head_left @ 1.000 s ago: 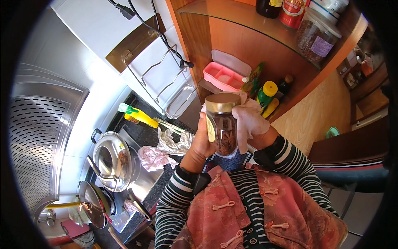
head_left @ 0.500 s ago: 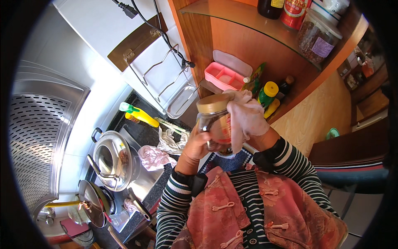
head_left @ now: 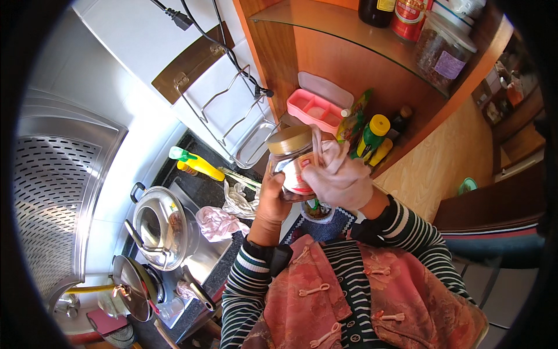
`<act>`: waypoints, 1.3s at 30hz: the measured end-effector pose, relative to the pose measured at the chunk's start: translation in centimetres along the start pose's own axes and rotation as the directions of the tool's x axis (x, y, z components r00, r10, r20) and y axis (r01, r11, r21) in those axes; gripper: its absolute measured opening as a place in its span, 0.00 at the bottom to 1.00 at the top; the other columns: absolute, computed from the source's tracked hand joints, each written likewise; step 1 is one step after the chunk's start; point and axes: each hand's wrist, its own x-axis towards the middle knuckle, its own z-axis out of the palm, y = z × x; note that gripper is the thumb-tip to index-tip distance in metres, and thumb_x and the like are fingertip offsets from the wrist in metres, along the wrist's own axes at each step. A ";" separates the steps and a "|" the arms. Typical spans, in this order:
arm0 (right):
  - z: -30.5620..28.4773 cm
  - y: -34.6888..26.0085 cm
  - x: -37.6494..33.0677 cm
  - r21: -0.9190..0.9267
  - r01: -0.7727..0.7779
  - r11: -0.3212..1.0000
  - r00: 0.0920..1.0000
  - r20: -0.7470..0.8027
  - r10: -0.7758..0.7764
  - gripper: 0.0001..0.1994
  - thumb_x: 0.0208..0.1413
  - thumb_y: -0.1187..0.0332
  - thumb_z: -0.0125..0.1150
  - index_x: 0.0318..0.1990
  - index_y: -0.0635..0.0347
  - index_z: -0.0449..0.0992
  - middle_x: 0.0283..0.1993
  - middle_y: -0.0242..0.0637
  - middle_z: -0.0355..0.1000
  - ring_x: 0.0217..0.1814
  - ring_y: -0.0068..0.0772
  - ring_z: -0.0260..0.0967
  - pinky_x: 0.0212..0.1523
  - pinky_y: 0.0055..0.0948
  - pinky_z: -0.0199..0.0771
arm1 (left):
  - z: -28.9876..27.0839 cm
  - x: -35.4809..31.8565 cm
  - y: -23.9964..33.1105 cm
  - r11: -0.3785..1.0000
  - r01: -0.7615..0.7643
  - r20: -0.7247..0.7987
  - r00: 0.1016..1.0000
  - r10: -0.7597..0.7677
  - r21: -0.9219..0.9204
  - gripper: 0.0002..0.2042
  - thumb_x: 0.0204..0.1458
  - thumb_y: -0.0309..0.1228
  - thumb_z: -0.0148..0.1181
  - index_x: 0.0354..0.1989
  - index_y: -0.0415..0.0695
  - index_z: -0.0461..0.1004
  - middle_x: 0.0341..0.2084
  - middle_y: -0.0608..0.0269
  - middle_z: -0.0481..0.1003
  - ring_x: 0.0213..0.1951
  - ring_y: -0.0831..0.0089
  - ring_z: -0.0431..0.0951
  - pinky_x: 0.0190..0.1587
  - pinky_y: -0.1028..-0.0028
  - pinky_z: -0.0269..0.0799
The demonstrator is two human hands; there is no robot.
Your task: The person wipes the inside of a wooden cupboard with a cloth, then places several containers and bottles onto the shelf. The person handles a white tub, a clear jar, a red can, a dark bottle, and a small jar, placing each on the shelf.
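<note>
In front of my chest, my left hand (head_left: 271, 200) grips a clear jar (head_left: 295, 166) with a gold screw lid (head_left: 289, 139) and a red and white label. The jar tilts slightly, its lid toward the shelf. A pale pink cloth (head_left: 340, 177) is bunched over my right hand (head_left: 374, 205), hiding most of the fingers. That cloth presses against the jar's right side and label. Behind the jar, lower down, part of a small bowl-like container (head_left: 318, 212) shows.
On the counter at left are a lidded pan (head_left: 157, 227), a second pink cloth (head_left: 220, 224) and a yellow spray bottle (head_left: 200, 164). A pink compartment box (head_left: 317, 109) and several bottles stand on the lower shelf. A wire rack (head_left: 229, 116) hangs on the wall.
My right hand has swung the cloth down and toward me across the jar's side. The jar has turned, bringing its label into view, and shifted slightly left.
</note>
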 end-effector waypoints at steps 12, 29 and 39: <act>0.6 0.6 2.0 0.355 -0.181 0.917 0.983 0.035 0.180 0.19 0.28 0.67 0.67 0.33 0.57 0.68 0.35 0.45 0.70 0.42 0.46 0.73 0.43 0.35 0.74 | 1.2 1.1 0.8 0.994 -0.096 0.042 0.995 0.094 0.052 0.38 0.50 0.51 0.69 0.63 0.37 0.65 0.52 0.52 0.76 0.51 0.61 0.80 0.57 0.62 0.76; 1.6 -0.8 2.4 0.432 -0.321 0.843 0.938 0.022 0.346 0.09 0.42 0.74 0.60 0.33 0.60 0.69 0.33 0.44 0.69 0.41 0.52 0.71 0.43 0.42 0.72 | 3.6 5.6 -1.2 0.502 -0.620 0.103 0.685 0.721 0.603 0.46 0.52 0.36 0.72 0.72 0.37 0.46 0.60 0.55 0.65 0.61 0.65 0.67 0.65 0.65 0.62; 3.3 3.9 -2.8 0.745 -0.119 0.656 0.993 0.089 0.079 0.07 0.47 0.66 0.63 0.33 0.54 0.73 0.31 0.35 0.70 0.37 0.38 0.69 0.36 0.43 0.65 | 9.0 7.9 7.3 0.655 -0.618 0.186 0.773 0.607 0.435 0.37 0.54 0.34 0.69 0.69 0.38 0.56 0.60 0.56 0.68 0.61 0.66 0.69 0.65 0.66 0.62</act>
